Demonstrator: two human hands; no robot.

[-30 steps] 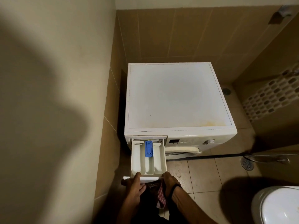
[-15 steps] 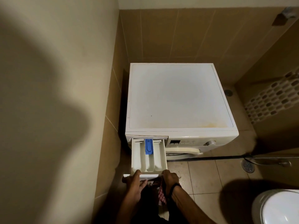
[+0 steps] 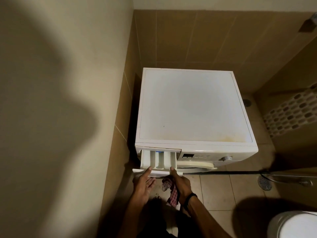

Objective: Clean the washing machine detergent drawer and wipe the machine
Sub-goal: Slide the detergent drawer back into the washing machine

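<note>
Head view, the only feed I have: the washing machine (image 3: 193,107) sits in the corner against the tiled walls; its detergent drawer (image 3: 158,160) stands partway out of the slot at the front's left end, compartments open to the camera, a blue insert (image 3: 159,152) just showing under the slot's edge. I read a hand at each end of the front panel as keeping the drawer square on its runners. The left hand (image 3: 145,183) is spread and holds nothing, thumb tip on the panel's lip, fingers straight below it; the right hand (image 3: 181,182) grips a checked cloth (image 3: 173,194) in its palm, kept ready for wiping I'd say, with one digit stretched up onto the lip. Both forearms reach forward and down from the bottom edge; a yellowish stain (image 3: 228,138) on the lid awaits the cloth.
</note>
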